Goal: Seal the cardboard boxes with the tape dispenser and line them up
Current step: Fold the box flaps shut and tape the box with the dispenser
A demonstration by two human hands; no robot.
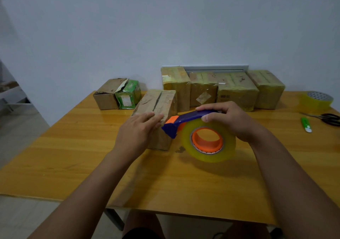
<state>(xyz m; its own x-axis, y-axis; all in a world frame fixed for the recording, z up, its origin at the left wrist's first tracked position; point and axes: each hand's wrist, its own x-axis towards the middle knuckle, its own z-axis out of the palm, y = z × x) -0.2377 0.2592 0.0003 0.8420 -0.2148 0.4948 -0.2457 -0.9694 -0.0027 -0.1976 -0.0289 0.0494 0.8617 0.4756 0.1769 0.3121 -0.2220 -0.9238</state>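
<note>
A brown cardboard box (158,101) lies in the middle of the wooden table (73,146), its top seam showing as a dark slit. My left hand (137,131) rests flat on its near corner, fingers together. My right hand (227,118) grips the blue handle of the tape dispenser (200,133), which carries a clear yellowish roll on an orange hub. The dispenser's blue and orange nose touches the box's near right edge. Several taped boxes (237,89) stand in a row at the back against the wall.
At the back left sit a torn brown box (106,96) and a green box (128,95). A spare tape roll (315,101), black scissors (329,119) and a green utility knife (306,124) lie at the right edge.
</note>
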